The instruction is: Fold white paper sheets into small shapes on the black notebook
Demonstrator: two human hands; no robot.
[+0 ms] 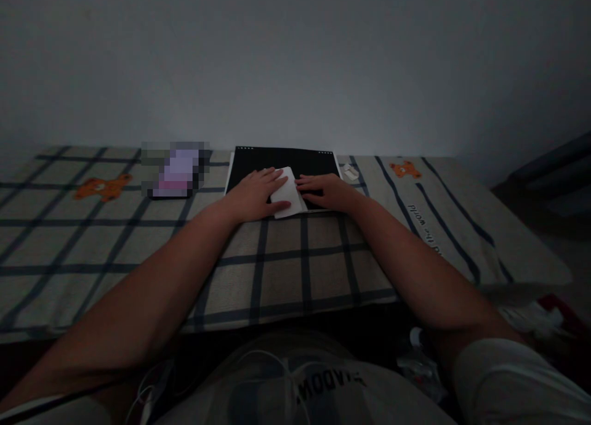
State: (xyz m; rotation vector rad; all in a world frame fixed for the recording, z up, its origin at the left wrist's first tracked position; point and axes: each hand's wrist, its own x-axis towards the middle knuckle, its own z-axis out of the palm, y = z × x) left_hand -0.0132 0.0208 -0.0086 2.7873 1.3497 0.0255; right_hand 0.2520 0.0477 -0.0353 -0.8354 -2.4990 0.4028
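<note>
A white folded sheet of paper or tissue (285, 196) lies slanted on a flat black pad or sheet (286, 157) with small pale marks along its far corners. My left hand (256, 194) rests palm down with fingers spread, partly over the white piece and partly over the black surface. Across from it, my right hand (329, 191) lies on the right part of the black surface. Its fingers stretch toward the white piece's right edge, and whether they touch it I cannot tell. Pale material peeks out beneath the black sheet's edges.
A checked cloth with bear prints covers the table (286, 252). On the left lies a phone-like object (178, 172), blurred by pixels. A small crumpled white scrap (351, 172) sits right of the black sheet. Behind stands a plain wall (295, 61). White cables hang near my lap.
</note>
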